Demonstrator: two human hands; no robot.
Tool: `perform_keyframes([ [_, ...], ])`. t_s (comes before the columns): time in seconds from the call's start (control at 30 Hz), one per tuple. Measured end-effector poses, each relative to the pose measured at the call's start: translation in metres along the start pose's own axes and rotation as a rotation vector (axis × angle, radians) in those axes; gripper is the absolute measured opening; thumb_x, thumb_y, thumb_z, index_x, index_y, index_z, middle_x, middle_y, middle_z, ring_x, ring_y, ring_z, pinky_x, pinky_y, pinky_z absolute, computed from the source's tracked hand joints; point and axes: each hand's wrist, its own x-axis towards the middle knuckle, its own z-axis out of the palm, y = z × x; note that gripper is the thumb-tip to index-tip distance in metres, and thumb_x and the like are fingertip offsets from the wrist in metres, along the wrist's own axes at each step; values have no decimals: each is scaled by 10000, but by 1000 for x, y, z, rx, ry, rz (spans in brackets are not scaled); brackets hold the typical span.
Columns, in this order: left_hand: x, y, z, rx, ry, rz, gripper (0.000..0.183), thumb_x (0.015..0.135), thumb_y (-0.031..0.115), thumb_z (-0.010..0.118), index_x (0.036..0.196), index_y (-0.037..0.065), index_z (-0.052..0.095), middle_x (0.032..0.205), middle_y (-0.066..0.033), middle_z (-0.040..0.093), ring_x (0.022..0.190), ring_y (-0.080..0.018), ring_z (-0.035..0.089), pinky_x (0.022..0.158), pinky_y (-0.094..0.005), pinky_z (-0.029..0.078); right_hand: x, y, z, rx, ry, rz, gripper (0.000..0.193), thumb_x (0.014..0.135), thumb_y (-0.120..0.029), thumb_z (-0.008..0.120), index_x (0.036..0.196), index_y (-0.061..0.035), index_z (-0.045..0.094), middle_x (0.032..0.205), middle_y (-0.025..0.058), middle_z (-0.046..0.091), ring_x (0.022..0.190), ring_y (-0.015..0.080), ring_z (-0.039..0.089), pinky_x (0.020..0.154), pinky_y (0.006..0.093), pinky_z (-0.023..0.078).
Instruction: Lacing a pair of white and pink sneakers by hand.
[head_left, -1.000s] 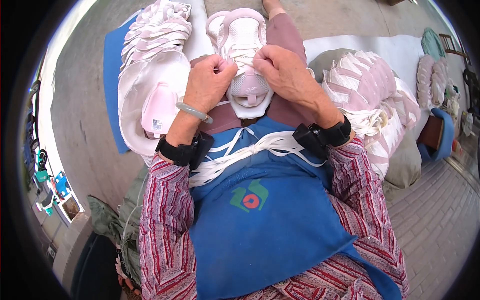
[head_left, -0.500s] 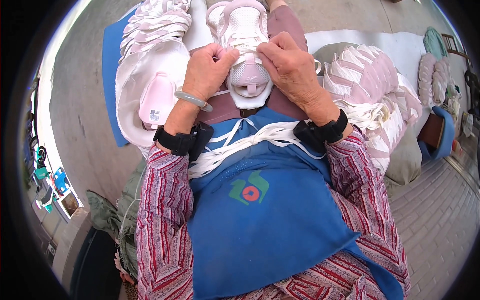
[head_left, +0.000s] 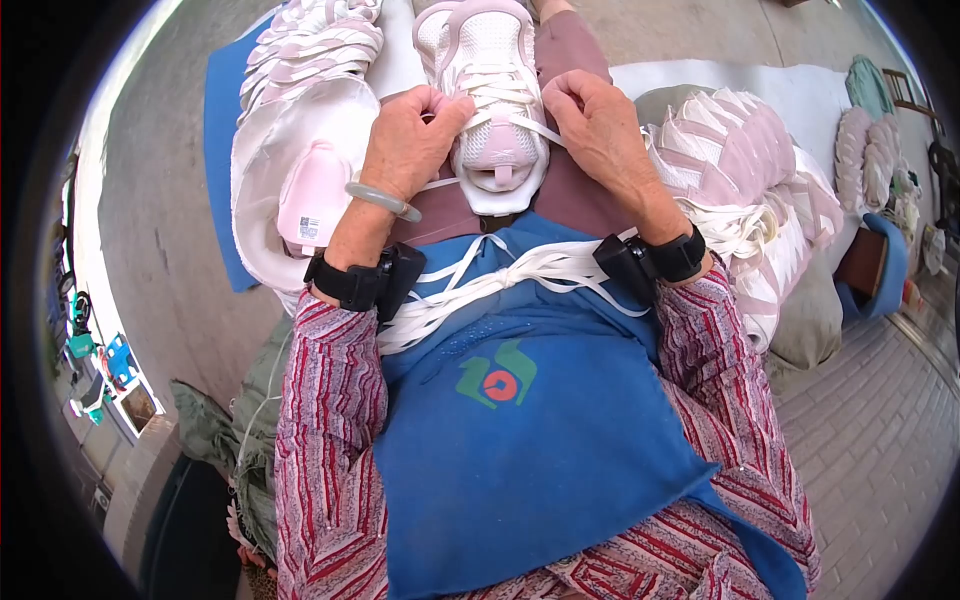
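Note:
A white and pink sneaker upper (head_left: 497, 150) rests between my thighs, its tongue showing and a white shoelace (head_left: 490, 92) zigzagging across its front. My left hand (head_left: 412, 140) is pinched at the upper's left edge, around the lace there; its fingertips partly hide what they grip. To the right, my right hand (head_left: 598, 125) is closed on the other end of the lace, drawing a flat strand taut from the lowest eyelets. A bundle of loose white laces (head_left: 510, 275) lies knotted over my blue apron (head_left: 530, 450) at the waist.
On the left, stacked pink and white uppers (head_left: 310, 50) lie by a large white-lined upper (head_left: 262, 190) with a pink insole. More uppers (head_left: 735, 150) pile up at right on a grey-green sack (head_left: 815, 310). A blue chair (head_left: 888, 265) stands farther right.
My right hand has moved right, away from the upper, pulling the lace strand out straight. My left hand stays nearly in place at the upper's left edge.

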Motion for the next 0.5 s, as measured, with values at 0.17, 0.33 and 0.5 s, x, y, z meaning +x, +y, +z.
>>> perform_keyframes([
  [0.17, -17, -6, -4, 31, 90, 119, 316, 819, 303, 663, 825, -11, 621, 744, -95, 642, 671, -165, 601, 635, -296, 488, -18, -16, -21, 29, -111, -1, 191, 846, -190, 597, 874, -5, 634, 745, 154, 631, 691, 317, 615, 647, 384, 483],
  [0.33, -28, -4, -8, 166, -13, 249, 174, 860, 158, 649, 886, -6, 595, 769, -11, 600, 711, -82, 520, 668, -228, 438, -23, -24, -28, -63, -275, -30, 152, 834, -158, 610, 863, -11, 631, 756, 164, 627, 703, 329, 613, 652, 390, 485],
  [0.5, -31, -5, -19, 231, 76, 385, 104, 833, 92, 654, 868, 11, 597, 742, -43, 597, 658, -106, 521, 618, -244, 435, -22, -16, -41, -196, -252, -277, 119, 835, -134, 603, 851, -19, 632, 767, 150, 624, 725, 342, 607, 666, 411, 485],
])
